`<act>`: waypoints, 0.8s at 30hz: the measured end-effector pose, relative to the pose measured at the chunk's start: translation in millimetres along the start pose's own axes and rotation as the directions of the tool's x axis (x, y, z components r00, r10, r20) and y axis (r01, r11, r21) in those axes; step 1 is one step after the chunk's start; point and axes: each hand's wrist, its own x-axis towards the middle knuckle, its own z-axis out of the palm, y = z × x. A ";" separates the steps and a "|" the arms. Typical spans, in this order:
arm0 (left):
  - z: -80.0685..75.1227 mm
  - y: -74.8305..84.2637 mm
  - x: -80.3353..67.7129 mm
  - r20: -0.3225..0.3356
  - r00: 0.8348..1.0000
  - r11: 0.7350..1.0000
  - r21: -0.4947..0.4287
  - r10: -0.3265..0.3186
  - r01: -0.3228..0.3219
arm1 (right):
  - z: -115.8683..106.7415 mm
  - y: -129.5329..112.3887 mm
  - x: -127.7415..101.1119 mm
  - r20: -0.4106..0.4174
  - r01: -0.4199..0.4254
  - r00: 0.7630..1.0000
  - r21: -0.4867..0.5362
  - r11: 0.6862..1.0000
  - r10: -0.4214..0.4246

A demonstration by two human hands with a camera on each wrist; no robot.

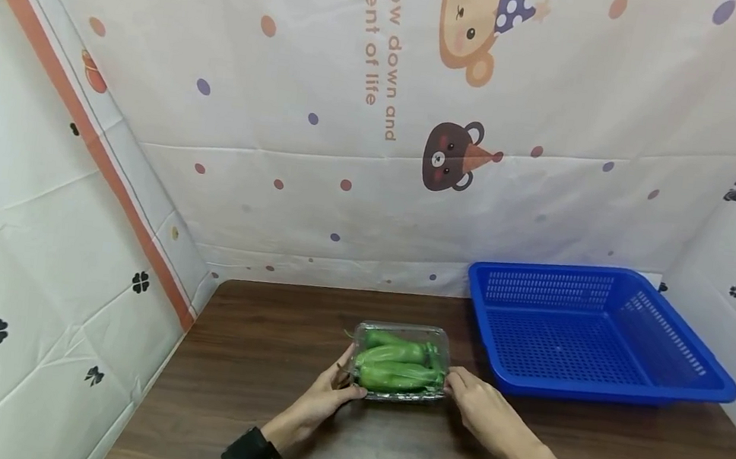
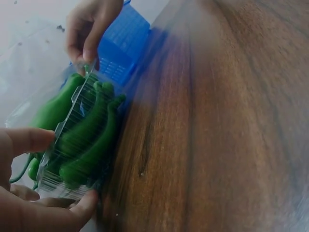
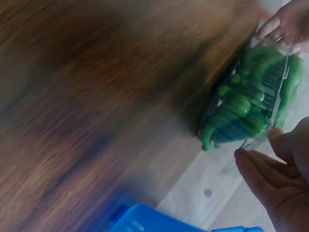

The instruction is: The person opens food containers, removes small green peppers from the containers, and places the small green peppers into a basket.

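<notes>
A clear plastic clamshell box (image 1: 397, 398) filled with several green peppers (image 1: 395, 367) is at the middle of the table, between both hands. At its left end, my left hand (image 1: 329, 392) grips the box, thumb at the near corner and fingers along the side. My right hand (image 1: 479, 404) pinches the rim at the right end; in the right wrist view the thumb and fingertips (image 3: 244, 157) meet on the plastic edge. Through the side wall, the left wrist view shows the peppers (image 2: 89, 128) lying lengthwise. The far side of the box's underside is hidden.
A blue perforated plastic basket (image 1: 603, 388) stands at the back right of the brown wooden table (image 1: 273, 325), a short way from the right hand. Printed white cloth (image 1: 342, 219) hangs behind the table and at both sides.
</notes>
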 end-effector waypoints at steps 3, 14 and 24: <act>1.2 -0.3 0.7 -0.005 1.000 1.000 -0.007 0.010 -0.010 | -1.5 -2.0 3.2 0.024 -0.042 0.999 0.017 0.999 0.042; 1.5 1.8 -1.0 -0.008 1.000 1.000 -0.010 0.025 -0.025 | -16.9 -1.1 17.2 0.100 -0.107 0.990 0.107 0.988 0.097; 1.4 -2.7 2.3 -0.029 0.999 1.000 0.002 0.016 -0.016 | -38.4 11.8 48.4 0.172 -0.374 0.925 0.267 0.888 0.338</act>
